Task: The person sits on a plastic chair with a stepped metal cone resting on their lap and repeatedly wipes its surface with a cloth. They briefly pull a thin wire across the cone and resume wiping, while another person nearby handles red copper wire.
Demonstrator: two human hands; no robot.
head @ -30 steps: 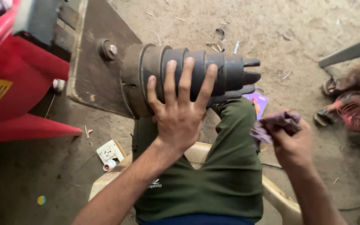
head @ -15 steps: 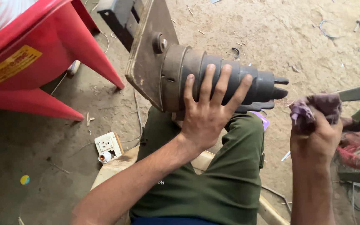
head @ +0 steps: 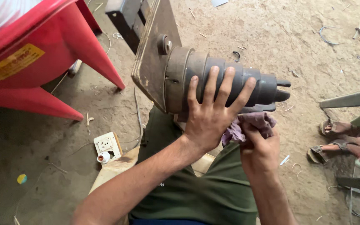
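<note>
Rubber ribbed boot point(head: 230, 81) braced on my knee.
My left hand point(head: 211, 114) lies spread open steadying it; my right hand point(head: 259, 148) clutches a purple rag point(head: 251, 123) underneath.

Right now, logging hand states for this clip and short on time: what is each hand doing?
Left hand: open, fingers spread flat on the dark ribbed part, steadying it.
Right hand: closed around a purple rag below that part.

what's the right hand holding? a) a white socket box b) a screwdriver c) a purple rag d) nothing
c: the right hand grips a crumpled purple rag just under the ribbed dark grey part, while the left hand lies spread across that part's ribs.
</note>
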